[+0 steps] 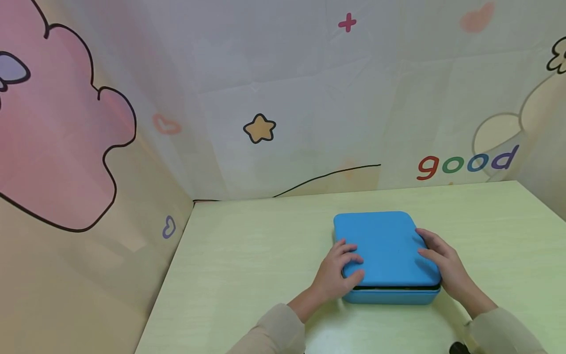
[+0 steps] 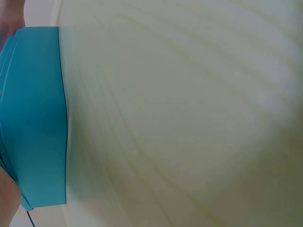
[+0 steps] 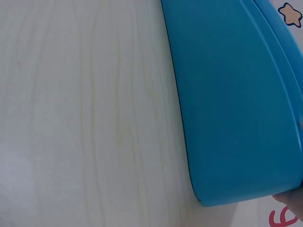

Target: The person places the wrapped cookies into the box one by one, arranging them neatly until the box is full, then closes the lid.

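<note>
One blue case (image 1: 383, 246), one table (image 1: 247, 255) — two hands, left hand (image 1: 338, 270), right hand (image 1: 444, 265)

Blue case (image 1: 383, 246) lies on the counter (image 1: 247, 255), toward its near right, the only obstacle on the surface; the left hand (image 1: 338, 275) and right hand (image 1: 444, 265) flank it. Broad bare counter extends left of the case and behind it to the wall (image 1: 283, 98); a narrower strip remains on the right. The left wall (image 1: 66, 196) bounds approach from that side.

Left hand (image 1: 338, 273) and right hand (image 1: 442, 260) forward, palms down, fingers (image 1: 351, 258) spread and lightly curled, sleeved forearms angled inward.
</note>
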